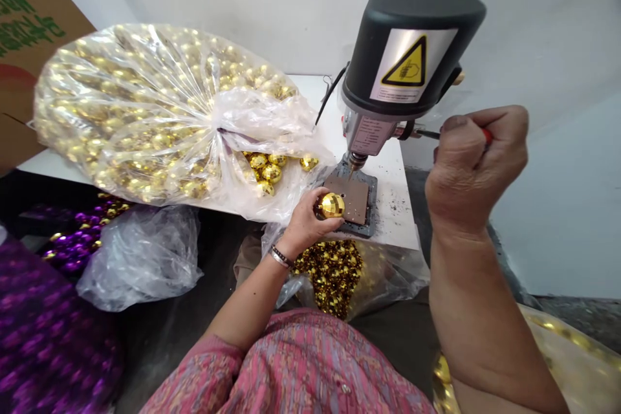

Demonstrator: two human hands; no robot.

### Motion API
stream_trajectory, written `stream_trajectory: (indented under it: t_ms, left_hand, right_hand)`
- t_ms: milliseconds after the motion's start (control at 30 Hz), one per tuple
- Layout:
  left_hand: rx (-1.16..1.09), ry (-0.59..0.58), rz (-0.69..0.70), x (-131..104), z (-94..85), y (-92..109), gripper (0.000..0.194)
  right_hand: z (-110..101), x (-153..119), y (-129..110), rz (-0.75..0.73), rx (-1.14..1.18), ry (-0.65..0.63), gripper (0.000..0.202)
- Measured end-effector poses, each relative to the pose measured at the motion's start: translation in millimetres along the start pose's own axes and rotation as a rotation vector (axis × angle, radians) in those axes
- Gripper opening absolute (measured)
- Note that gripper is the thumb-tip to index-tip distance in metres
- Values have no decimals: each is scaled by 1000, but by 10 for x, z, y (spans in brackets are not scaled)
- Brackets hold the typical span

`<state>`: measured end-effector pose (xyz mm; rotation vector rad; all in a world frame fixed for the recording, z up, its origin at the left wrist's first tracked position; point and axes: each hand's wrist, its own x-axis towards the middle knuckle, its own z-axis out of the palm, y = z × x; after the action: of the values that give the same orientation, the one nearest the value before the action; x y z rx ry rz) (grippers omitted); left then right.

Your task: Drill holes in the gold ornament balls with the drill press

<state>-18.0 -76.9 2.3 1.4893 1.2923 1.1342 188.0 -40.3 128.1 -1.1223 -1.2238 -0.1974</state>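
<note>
My left hand (307,222) pinches a shiny gold disco-style ball (332,206) between thumb and fingers. The ball is at the left front of the brown pad (353,197) on the drill press base (371,220). Above and slightly behind it points the bit (351,172) of the black bench drill press (402,45). My right hand (473,168) is closed around the lever (427,134) on the machine's right side; a bit of red shows at the grip. Loose gold balls (272,173) lie in the bag mouth to the left of my left hand.
A large clear bag (126,110) of gold balls covers the left of the white table (395,223). Below the front edge hangs a bag of gold balls (334,275). Purple balls (77,239), a crumpled plastic bag (140,259) and a cardboard box (43,19) are at left.
</note>
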Motion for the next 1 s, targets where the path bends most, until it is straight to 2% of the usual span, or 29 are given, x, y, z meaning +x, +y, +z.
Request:
stream_trajectory:
  t_ms: [100,200,267,333,500,700,867,1000]
  left_hand:
    - [-331,-49,-181,-32,7,-10,60]
    - [-745,-169,-426,-38,-11,-16,52]
    - [-927,-258,-563,-37,-26,4,49]
    - [-1047,-317,-635,-40,-32,46,51]
    - [-1206,-354,-671,-55,3,131,56]
    - [-1257,-349,-707,-81,40,86,51]
    - [-1337,-357,-690,-139,72,135,44]
    - [-1337,-375,-776,-121,67,195,36]
  right_hand:
    - [8,-6,2,11,-30,8,20]
    - [10,-1,-4,17,-13,14,18]
    - [8,2,-13,14,12,19,18]
    - [-2,2,-21,12,17,24,18]
    - [-49,-12,-12,-3,-24,-30,23]
    - [-69,-29,29,-23,-33,-28,30]
    - [-63,-58,65,-24,-20,-11,27]
    - [-45,-52,66,-112,-11,-3,23]
